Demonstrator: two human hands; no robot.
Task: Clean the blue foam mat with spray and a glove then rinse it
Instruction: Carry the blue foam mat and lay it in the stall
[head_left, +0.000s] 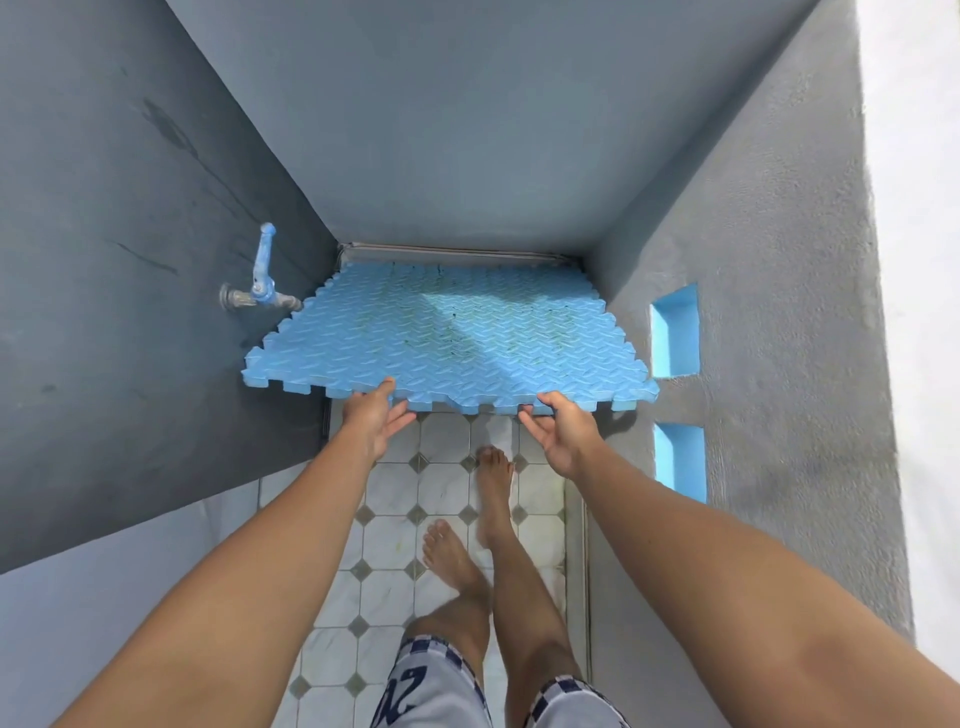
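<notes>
Locating the blue foam mat (447, 332): position? (Inspector)
Held near level above the floor, far edge near the foot of the back wall (457, 130). (Assistant)
Hands? (Inspector)
Left hand (371, 418) at the mat's 7 o'clock, right hand (563, 436) at 5 o'clock; each pinches the near edge, thumb on top, fingers under. (Assistant)
Surroundings? (Inspector)
Tap (262, 291) at 9 o'clock, two blue wall niches (675, 332) at 3 to 4 o'clock, bare feet (493, 488) on tiled floor (389, 540) at 6 o'clock (Assistant)

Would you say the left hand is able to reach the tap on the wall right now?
Probably not yet: the left hand holds the near edge of the blue foam mat; otherwise nothing blocks the tap.
</notes>
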